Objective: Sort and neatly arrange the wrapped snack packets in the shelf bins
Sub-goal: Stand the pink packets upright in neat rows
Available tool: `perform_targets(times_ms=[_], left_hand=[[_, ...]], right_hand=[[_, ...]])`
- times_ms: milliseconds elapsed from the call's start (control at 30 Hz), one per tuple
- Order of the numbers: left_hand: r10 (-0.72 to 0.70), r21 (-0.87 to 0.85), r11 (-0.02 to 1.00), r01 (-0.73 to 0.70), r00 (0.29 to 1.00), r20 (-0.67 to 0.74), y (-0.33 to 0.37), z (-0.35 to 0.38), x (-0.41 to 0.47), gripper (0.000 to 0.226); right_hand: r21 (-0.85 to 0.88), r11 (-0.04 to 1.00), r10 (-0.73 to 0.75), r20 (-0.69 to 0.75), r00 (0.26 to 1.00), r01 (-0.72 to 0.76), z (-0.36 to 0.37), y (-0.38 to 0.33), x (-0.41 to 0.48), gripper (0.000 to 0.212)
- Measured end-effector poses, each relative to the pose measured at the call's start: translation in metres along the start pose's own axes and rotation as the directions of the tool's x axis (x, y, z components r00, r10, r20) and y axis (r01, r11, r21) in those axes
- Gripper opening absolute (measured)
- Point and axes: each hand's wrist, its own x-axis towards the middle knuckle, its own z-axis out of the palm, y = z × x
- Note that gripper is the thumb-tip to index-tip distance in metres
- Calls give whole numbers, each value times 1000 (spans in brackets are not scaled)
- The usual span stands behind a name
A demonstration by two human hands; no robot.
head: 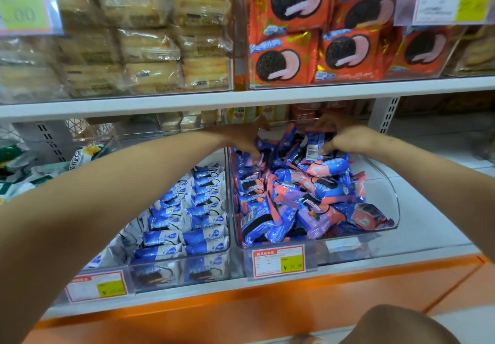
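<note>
snack packets (308, 196) heaped | 2 bins (385, 182) | right hand (348, 140) fingers (330, 148) pinch one | left hand (241, 140) grip unclear

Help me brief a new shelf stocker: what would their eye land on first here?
The left hand and right hand reach into the back of the right bin, whose blue-and-pink packets lie jumbled. In the left bin beside it, blue-and-white packets stand in neat rows. Big orange cookie packs fill the shelf above.

Two hands (242, 140), two clear bins (385, 186), four price labels (278, 262), seemingly five orange cookie packs (292, 0).
</note>
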Motion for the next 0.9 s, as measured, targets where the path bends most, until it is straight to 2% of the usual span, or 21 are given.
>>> perform_targets(times_ms=[67,167,267,400,500,600,667,767,833,900], left_hand=[[31,26,999,-30,999,-38,1,-2,1,70],[32,184,983,-16,996,-83,3,-1,2,60],[-25,164,986,38,997,-79,3,4,3,53],[-107,106,989,108,994,-10,3,16,2,68],[-168,295,945,142,984,65,-1,28,4,70],[-103,616,785,63,994,30,-5,28,5,56],[-103,653,756,52,994,41,-5,27,5,51],[-95,556,827,79,995,1,-1,25,4,47],[-25,267,962,55,993,-112,0,21,6,28],[30,-95,994,-51,976,-214,5,16,5,18]], right_hand=[[62,998,11,-6,1000,-11,-1,-3,-1,65],[85,995,51,-15,999,-50,-4,-6,-2,61],[98,995,20,-68,997,-14,-7,-6,0,69],[83,996,-14,-103,995,22,-9,-8,0,49],[84,996,-25,-98,995,33,-6,-10,-2,47],[114,993,-34,-68,997,42,-2,-10,-4,47],[170,984,-49,-51,998,57,-1,-10,-5,46],[159,985,-70,2,998,69,-1,-9,-5,40],[115,988,-104,22,994,101,-1,-8,-3,39],[108,986,-128,24,992,124,-1,-7,-1,44]])
